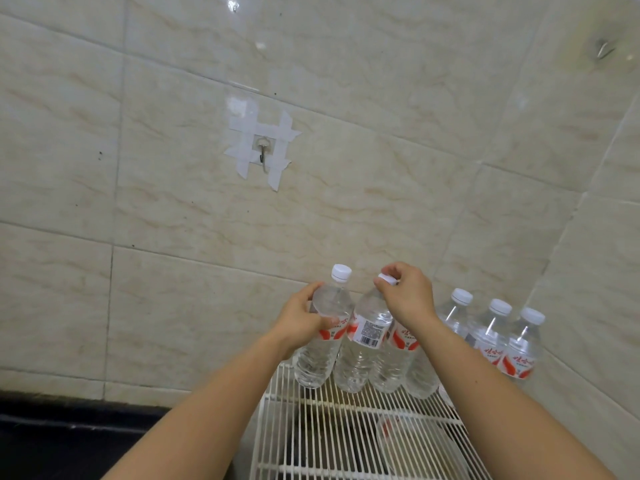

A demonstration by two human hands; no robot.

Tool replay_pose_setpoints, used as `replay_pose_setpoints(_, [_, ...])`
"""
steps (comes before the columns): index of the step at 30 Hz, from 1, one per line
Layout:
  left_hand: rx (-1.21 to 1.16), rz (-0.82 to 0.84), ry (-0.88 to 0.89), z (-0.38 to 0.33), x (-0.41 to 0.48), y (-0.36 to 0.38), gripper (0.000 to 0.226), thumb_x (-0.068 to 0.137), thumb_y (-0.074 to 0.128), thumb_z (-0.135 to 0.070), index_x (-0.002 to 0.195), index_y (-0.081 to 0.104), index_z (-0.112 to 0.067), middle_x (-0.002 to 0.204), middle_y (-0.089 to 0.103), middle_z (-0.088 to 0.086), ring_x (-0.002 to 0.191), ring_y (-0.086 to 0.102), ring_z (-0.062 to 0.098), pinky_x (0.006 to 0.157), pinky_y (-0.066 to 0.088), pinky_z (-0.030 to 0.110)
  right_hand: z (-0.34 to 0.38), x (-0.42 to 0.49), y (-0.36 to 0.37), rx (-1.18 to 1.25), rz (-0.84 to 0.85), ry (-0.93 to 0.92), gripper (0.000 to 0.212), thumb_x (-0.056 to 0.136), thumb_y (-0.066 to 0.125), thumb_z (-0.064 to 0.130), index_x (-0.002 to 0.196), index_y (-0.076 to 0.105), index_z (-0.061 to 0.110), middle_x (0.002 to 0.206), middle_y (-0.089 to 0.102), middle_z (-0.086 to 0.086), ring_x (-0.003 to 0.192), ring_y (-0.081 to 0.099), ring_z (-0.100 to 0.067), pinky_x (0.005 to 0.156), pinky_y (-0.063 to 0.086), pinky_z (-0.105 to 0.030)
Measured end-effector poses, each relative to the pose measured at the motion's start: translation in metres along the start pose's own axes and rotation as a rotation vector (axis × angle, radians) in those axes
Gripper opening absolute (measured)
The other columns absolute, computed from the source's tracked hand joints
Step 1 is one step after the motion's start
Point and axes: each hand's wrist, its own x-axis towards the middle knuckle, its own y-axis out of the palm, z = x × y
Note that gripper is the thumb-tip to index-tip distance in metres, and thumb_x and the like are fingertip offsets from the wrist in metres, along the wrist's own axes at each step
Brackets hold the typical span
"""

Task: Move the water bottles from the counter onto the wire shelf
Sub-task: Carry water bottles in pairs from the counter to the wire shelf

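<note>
Several clear water bottles with white caps and red-and-white labels stand in a row along the back of the white wire shelf (346, 427), against the tiled wall. My left hand (299, 320) is wrapped around the shoulder of the leftmost bottle (322, 344), which stands upright at the shelf's back left corner. My right hand (407, 294) pinches the cap of the second bottle (363, 348) from above. Three more bottles (491, 330) stand to the right; my right forearm hides part of the row.
A beige tiled wall rises behind the shelf, with a metal hook (263, 154) taped to it. A dark counter edge (69, 420) runs at lower left. A side wall closes in on the right. Dim shapes show through the wires below.
</note>
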Motion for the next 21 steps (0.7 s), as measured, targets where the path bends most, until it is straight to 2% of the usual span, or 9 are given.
replay_pose_setpoints(2, [-0.013,0.014,0.000,0.001,0.001,0.001,0.075,0.082,0.068,0.003,0.146,0.036,-0.022,0.138,0.052,0.000,0.114,0.057,0.020,0.064,0.049,0.021,0.001,0.000,-0.001,-0.025,0.016,-0.007,0.017,0.089,0.062,0.020,0.104,0.066,0.012,0.104,0.067,-0.004,0.099,0.062,-0.024,0.085,0.048,-0.034])
replay_pose_setpoints(6, [0.040,0.089,-0.027,-0.002,0.004,0.001,0.081,0.084,0.066,0.000,0.150,0.027,-0.025,0.146,0.047,0.004,0.125,0.052,0.023,0.060,0.051,0.019,0.002,0.000,-0.003,-0.021,0.039,-0.006,0.017,0.090,0.061,0.017,0.106,0.065,0.013,0.107,0.065,-0.003,0.098,0.064,-0.024,0.088,0.050,-0.036])
replay_pose_setpoints(9, [0.048,0.129,-0.043,-0.002,0.005,-0.001,0.082,0.087,0.063,0.000,0.151,0.021,-0.028,0.149,0.043,0.004,0.132,0.045,0.024,0.086,0.050,0.030,0.003,0.001,-0.005,-0.038,0.073,-0.015,0.021,0.092,0.060,0.015,0.112,0.063,0.010,0.116,0.063,-0.006,0.099,0.058,-0.019,0.085,0.044,-0.030])
replay_pose_setpoints(11, [0.040,0.141,-0.043,0.000,0.006,-0.002,0.082,0.087,0.062,-0.001,0.152,0.019,-0.029,0.150,0.041,0.004,0.133,0.044,0.023,0.100,0.045,0.039,0.005,0.001,-0.008,-0.059,0.095,-0.028,0.027,0.093,0.059,0.016,0.119,0.062,0.009,0.124,0.063,-0.008,0.107,0.058,-0.022,0.089,0.045,-0.031])
replay_pose_setpoints(14, [0.022,0.127,-0.034,0.001,0.004,-0.001,0.080,0.088,0.061,-0.001,0.152,0.020,-0.027,0.150,0.041,0.005,0.133,0.045,0.023,0.100,0.045,0.038,0.008,-0.001,-0.010,-0.146,0.174,-0.061,0.038,0.097,0.052,0.014,0.134,0.054,0.004,0.137,0.057,-0.013,0.126,0.052,-0.029,0.105,0.040,-0.037])
replay_pose_setpoints(16, [0.010,0.117,-0.023,0.002,0.003,0.001,0.079,0.089,0.060,-0.001,0.152,0.020,-0.027,0.148,0.044,0.006,0.130,0.048,0.023,0.096,0.046,0.036,0.011,-0.001,-0.010,-0.251,0.197,-0.104,0.031,0.098,0.049,0.011,0.122,0.060,-0.005,0.124,0.063,-0.020,0.119,0.055,-0.036,0.097,0.043,-0.040])
replay_pose_setpoints(17, [0.009,0.114,-0.022,0.003,0.002,0.001,0.079,0.089,0.060,-0.001,0.152,0.019,-0.026,0.147,0.045,0.006,0.129,0.048,0.022,0.096,0.046,0.035,0.012,0.000,-0.010,-0.283,0.199,-0.116,0.024,0.097,0.048,0.010,0.105,0.064,-0.007,0.107,0.066,-0.021,0.107,0.058,-0.038,0.084,0.045,-0.039])
replay_pose_setpoints(19, [0.005,0.107,-0.021,0.004,0.003,0.002,0.079,0.090,0.060,-0.002,0.152,0.018,-0.026,0.146,0.046,0.005,0.128,0.049,0.022,0.099,0.045,0.036,0.013,0.002,-0.009,-0.329,0.184,-0.130,0.025,0.094,0.050,0.011,0.073,0.055,-0.003,0.072,0.057,-0.015,0.079,0.054,-0.034,0.060,0.036,-0.034])
replay_pose_setpoints(21, [0.003,0.098,-0.026,0.006,0.004,0.000,0.079,0.089,0.060,-0.002,0.152,0.018,-0.027,0.145,0.048,0.006,0.127,0.051,0.023,0.103,0.045,0.041,0.014,0.006,-0.008,-0.361,0.185,-0.145,0.028,0.093,0.053,0.016,0.076,0.058,-0.006,0.074,0.060,-0.016,0.075,0.054,-0.032,0.061,0.038,-0.035])
